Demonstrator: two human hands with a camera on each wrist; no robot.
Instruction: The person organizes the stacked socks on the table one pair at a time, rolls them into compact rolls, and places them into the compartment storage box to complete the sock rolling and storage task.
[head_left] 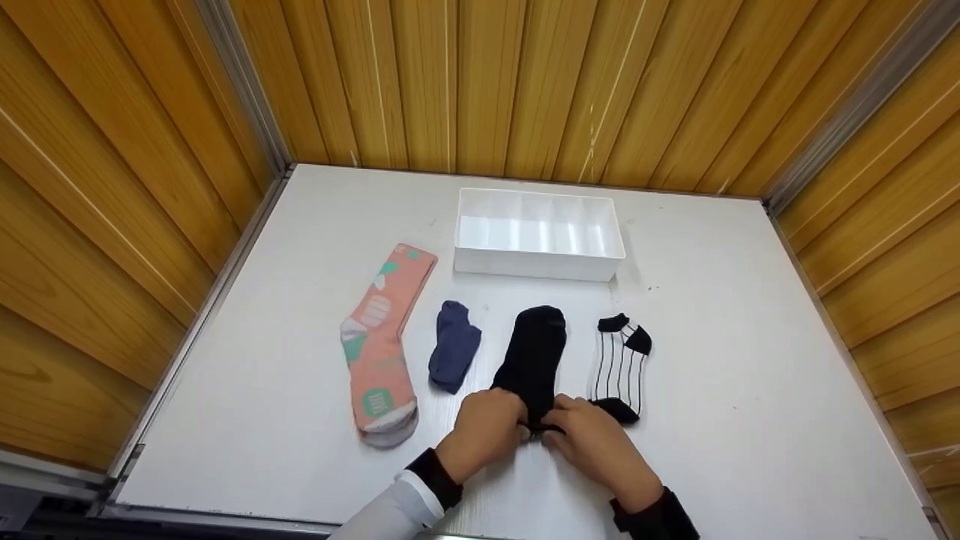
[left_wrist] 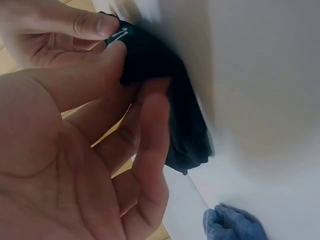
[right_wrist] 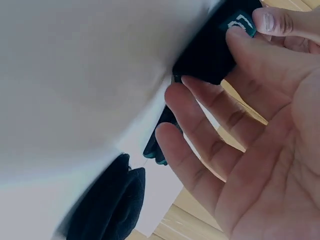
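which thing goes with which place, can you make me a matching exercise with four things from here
Things:
1. pink sock
2. black sock
3. striped sock
4. white box

Places:
A. rightmost sock in the head view
B. toward the back of the table
C. held by the left hand and right hand
D. leftmost sock in the head view

Pairs: 1-D, 2-C, 3-A, 4-B

Right grip (right_wrist: 265, 150) pinches green-tagged black sock (right_wrist: 205, 62); dark fabric (right_wrist: 107, 200) lower left.

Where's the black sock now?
In the head view, the black sock is right of centre, between the blue sock and the striped sock; the left hand and right hand pinch its near end.
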